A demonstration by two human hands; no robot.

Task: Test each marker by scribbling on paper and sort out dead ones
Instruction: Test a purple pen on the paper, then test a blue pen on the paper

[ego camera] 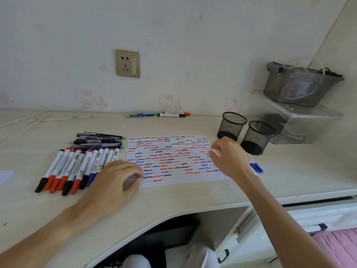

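A white paper sheet (173, 157) covered in red, blue and black squiggles lies mid-desk. My left hand (114, 182) rests at its lower left corner, fingers curled around a small grey blurred piece (130, 182), perhaps a cap. My right hand (229, 157) hovers over the sheet's right edge and pinches a white marker (215, 151), most of it hidden by my fingers. A row of several whiteboard markers (73, 167) with black, red and blue caps lies left of the sheet. Two blue-capped markers (257, 168) lie behind my right wrist.
Several dark pens (98, 141) lie above the marker row. Two black mesh cups (231, 125) (256, 137) stand right of the sheet. More markers (172, 114) lie by the wall. A clear shelf with a grey pouch (299, 84) sits at the far right.
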